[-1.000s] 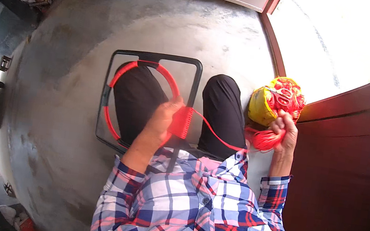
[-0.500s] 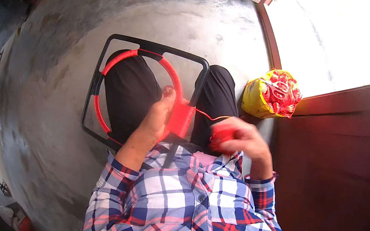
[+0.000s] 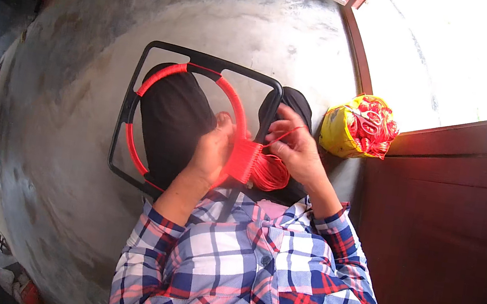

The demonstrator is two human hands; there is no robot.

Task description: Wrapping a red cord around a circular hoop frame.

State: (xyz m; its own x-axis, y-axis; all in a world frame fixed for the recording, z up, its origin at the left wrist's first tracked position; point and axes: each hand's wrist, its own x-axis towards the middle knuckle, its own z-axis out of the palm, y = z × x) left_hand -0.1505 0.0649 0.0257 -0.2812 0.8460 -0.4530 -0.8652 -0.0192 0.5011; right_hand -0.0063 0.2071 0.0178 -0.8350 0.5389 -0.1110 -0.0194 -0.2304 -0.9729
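A black frame point(image 3: 231, 65) with an inner ring rests across my thighs, and red cord wraps much of the ring. My left hand point(image 3: 214, 148) is closed round the lower right of the ring point(image 3: 235, 102), thumb on top. Beside it, the red wrapping point(image 3: 243, 160) fans out in tight rows toward the frame's right bar. My right hand point(image 3: 297, 149) is just right of that bar, fingers curled with a strand of red cord point(image 3: 285, 134) running across them. Below this hand a looped bundle of red cord point(image 3: 270, 172) hangs against the wrapped rows.
On the floor to the right stands a yellow bag point(image 3: 339, 130) filled with red cord bundles point(image 3: 373, 125). A dark red door panel point(image 3: 436, 241) fills the right side, beside a bright doorway. Grey concrete floor point(image 3: 77, 97) stretches left, with assorted items along its far edge.
My right hand has moved up and left to the frame's right bar. The cord bundle it held now hangs below it, next to the wrapped rows. My left hand keeps its grip.
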